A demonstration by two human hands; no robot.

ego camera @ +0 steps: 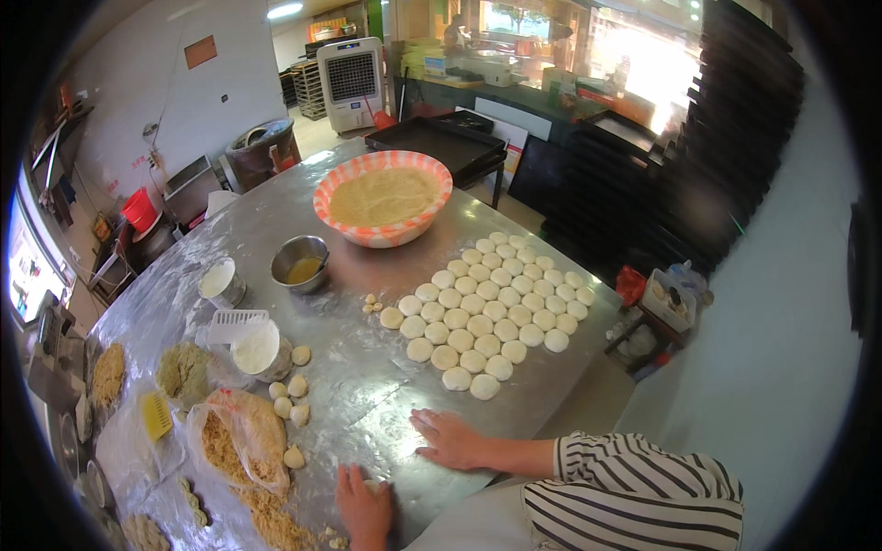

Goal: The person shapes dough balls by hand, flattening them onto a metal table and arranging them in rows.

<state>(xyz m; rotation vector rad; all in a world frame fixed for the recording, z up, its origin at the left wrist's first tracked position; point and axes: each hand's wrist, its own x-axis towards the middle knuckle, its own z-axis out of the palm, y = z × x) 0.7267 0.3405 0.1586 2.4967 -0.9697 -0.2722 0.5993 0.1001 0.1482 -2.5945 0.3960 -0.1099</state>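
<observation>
My left hand (pixel 363 511) is palm down at the front edge of the steel table (pixel 358 406), cupped over a pale dough piece (pixel 373 486). Only a little of that piece shows between thumb and fingers. To its right, my right hand (pixel 446 439) rests on a floured patch, fingers spread; whatever may lie beneath the palm is hidden. Beyond it, flattened round dough pieces (pixel 483 324) sit close together in rows. Several small dough balls (pixel 298 386) lie left of my hands, beside an open plastic bag (pixel 249 427) of crumbly brown filling (pixel 224 448).
An orange-and-white basin (pixel 383 236) of tan crumbs stands at the far end. Nearer are a steel bowl (pixel 282 272) of yellow liquid and two tubs of white powder (pixel 256 350), (pixel 222 284). A yellow scraper (pixel 157 416) lies at left. Stacked black trays (pixel 730 138) rise at right.
</observation>
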